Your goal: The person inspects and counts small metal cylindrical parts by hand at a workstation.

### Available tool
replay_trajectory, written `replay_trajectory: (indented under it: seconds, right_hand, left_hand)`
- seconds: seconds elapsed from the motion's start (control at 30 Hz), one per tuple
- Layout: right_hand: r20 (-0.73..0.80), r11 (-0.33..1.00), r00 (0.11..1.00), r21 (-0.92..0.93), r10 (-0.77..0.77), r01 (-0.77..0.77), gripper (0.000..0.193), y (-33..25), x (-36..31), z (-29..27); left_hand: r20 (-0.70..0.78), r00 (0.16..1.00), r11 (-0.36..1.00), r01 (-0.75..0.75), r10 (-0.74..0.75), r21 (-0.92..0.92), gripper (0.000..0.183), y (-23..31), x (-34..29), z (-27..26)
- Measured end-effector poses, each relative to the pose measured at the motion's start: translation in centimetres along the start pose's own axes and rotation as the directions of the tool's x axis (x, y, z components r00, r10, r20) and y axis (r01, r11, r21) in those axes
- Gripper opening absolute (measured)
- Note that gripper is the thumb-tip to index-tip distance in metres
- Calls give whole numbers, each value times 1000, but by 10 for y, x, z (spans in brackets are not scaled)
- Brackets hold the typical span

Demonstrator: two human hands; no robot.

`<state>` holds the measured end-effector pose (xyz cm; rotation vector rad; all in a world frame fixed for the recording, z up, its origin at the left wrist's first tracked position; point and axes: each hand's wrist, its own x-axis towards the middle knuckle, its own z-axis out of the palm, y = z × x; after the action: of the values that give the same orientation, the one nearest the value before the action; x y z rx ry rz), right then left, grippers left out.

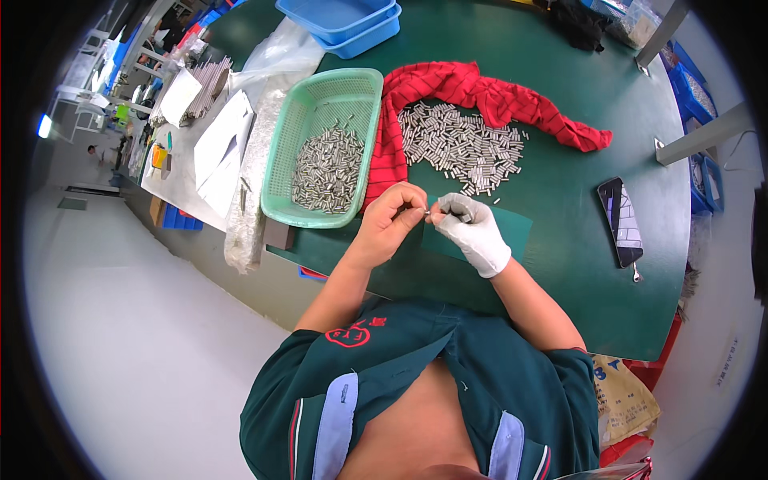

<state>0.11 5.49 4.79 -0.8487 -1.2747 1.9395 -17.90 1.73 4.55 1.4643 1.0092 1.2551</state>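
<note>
My bare left hand [390,222] and my right hand [478,237], in a white glove with bare fingertips showing, meet over the near part of the table. Both hands are closed, thumb and fingers pinched together around a small silver metal pin [427,214], mostly hidden by the fingertips. Just beyond them a loose heap of short metal pins [460,144] is spread on the green tabletop. To the left, a light green plastic basket [276,172] holds many more such pins. Under my right hand lies a flat green sheet [514,230].
A red striped cloth [560,126] curls round the heap's far and left sides. A phone [620,220] lies at the right, near a metal post [704,136]. Blue trays [352,36] stand at the back. White papers [224,152] and plastic wrap [254,184] lie left of the basket.
</note>
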Motion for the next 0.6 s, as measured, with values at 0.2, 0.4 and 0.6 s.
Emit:
replay_trajectory:
  seconds: [0.2,0.4,0.6]
  right_hand:
    - [-8,1000,1000,3,-9,9,9,2,-1,-3]
    - [-27,1000,1000,12,-17,17,7,9,-1,-2]
    - [-34,999,999,-45,-23,21,5,7,1,-3]
  left_hand:
    - [0,999,979,-48,49,196,5,10,3,4]
    - [17,998,975,-55,53,216,4,9,1,5]
    - [-19,1000,980,-16,20,196,5,12,4,7]
